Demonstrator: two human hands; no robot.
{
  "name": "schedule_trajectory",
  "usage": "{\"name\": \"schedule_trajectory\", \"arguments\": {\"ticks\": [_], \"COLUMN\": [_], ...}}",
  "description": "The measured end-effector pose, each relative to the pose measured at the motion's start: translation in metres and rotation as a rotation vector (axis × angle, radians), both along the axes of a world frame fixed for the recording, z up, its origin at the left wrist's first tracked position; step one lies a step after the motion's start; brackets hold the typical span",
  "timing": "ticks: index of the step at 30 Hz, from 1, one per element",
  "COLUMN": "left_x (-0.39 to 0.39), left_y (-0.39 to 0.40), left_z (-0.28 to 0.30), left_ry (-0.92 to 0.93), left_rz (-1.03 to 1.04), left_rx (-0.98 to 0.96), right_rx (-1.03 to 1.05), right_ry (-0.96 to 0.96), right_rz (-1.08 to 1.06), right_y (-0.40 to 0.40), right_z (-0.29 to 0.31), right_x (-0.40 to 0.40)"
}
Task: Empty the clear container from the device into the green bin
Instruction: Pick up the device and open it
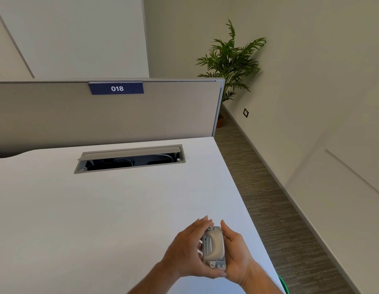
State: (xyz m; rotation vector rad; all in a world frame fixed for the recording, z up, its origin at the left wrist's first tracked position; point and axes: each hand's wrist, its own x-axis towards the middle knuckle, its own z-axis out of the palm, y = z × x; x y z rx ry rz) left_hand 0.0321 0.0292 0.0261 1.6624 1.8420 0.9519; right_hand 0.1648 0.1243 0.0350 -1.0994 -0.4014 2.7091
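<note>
A small grey device [214, 246] with a clear plastic part along its sides is held upright above the white desk [99, 209], near its right front edge. My left hand [188, 249] wraps its left side, thumb underneath. My right hand [235, 249] presses against its right side. Both hands grip it together. Whether the clear container is still attached I cannot tell. A thin curved green rim, the green bin [282, 283], shows just past the desk edge at the lower right; most of it is hidden.
An open cable tray [129, 159] with dark cables is set into the desk's far part. A grey partition [163, 111] with a blue "018" label [116, 88] stands behind. Carpeted floor [269, 198] runs along the right wall, with a potted plant [231, 60] in the corner.
</note>
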Motion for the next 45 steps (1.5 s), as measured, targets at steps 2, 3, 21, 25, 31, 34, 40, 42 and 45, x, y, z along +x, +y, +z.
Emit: {"name": "schedule_trajectory", "arguments": {"ticks": [2, 3, 21, 25, 31, 34, 40, 42, 45], "left_x": [0.001, 0.001, -0.001, -0.001, -0.002, -0.003, -0.005, -0.006, -0.006], "left_y": [0.001, 0.001, 0.005, 0.005, 0.009, 0.01, 0.011, 0.011, 0.011], "left_z": [0.0, 0.001, 0.005, 0.011, 0.012, 0.015, 0.009, 0.009, 0.01], "left_ry": [0.03, 0.046, 0.077, 0.096, 0.069, 0.048, 0.027, 0.011, 0.018], "left_rz": [-0.005, -0.003, -0.028, -0.039, -0.051, -0.053, 0.03, 0.06, 0.077], "left_rx": [0.006, 0.004, -0.017, 0.023, 0.015, 0.009, 0.025, 0.025, 0.029], "right_rx": [-0.004, -0.006, -0.036, -0.049, -0.042, -0.048, 0.001, 0.02, 0.042], "right_ry": [0.036, 0.05, 0.13, 0.118, 0.111, 0.114, 0.078, 0.031, -0.026], "right_rz": [-0.021, -0.031, -0.061, -0.067, -0.081, -0.077, -0.074, -0.076, -0.098], "right_y": [0.0, -0.001, -0.002, -0.001, -0.001, -0.001, -0.004, -0.007, -0.011], "right_z": [-0.002, -0.003, 0.001, 0.001, 0.006, 0.008, 0.011, 0.01, 0.008], "right_x": [-0.001, -0.001, -0.005, -0.006, -0.007, -0.007, -0.005, -0.006, -0.009]}}
